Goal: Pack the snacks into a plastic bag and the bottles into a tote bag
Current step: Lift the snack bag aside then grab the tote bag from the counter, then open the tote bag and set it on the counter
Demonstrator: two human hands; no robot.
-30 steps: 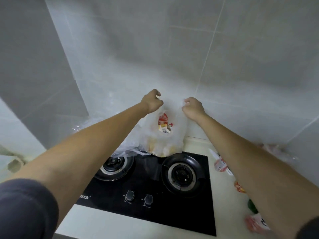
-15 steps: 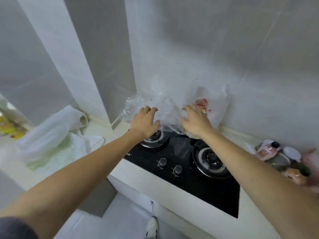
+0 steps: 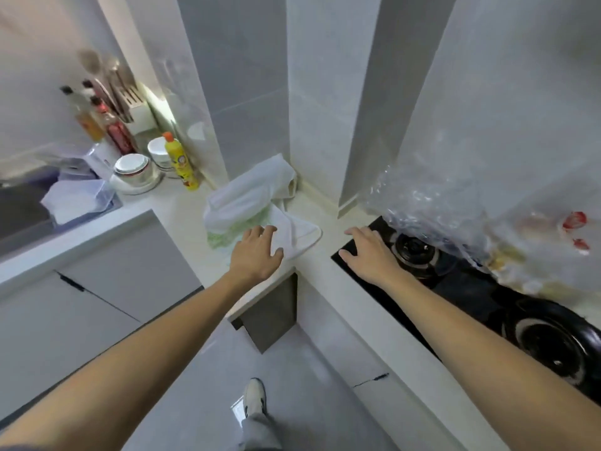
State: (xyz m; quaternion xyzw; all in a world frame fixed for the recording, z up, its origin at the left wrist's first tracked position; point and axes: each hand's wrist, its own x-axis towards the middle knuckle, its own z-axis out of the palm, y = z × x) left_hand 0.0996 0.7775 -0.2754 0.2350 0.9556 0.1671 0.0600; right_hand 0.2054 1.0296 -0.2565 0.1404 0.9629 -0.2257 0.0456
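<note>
A white tote bag [image 3: 257, 193] with a green print lies crumpled on the counter corner. My left hand [image 3: 258, 253] hovers over its near edge with fingers spread, holding nothing. The clear plastic bag [image 3: 455, 216] with snacks inside, red and yellow packets showing through, stands against the wall behind the gas hob [image 3: 487, 288]. My right hand [image 3: 367, 252] is open with straight fingers above the hob's left corner, apart from the plastic bag. No bottles for packing are in view.
At the far left stand sauce bottles [image 3: 97, 115], a yellow detergent bottle [image 3: 180, 164], stacked bowls [image 3: 135, 170] and a sink [image 3: 19, 206]. A tiled pillar [image 3: 286, 92] rises behind the tote bag. Two burners sit on the hob.
Both hands have let go of the plastic bag and moved left. My view has swung left, bringing the tote bag and sink area in. My left hand now reaches over the tote bag.
</note>
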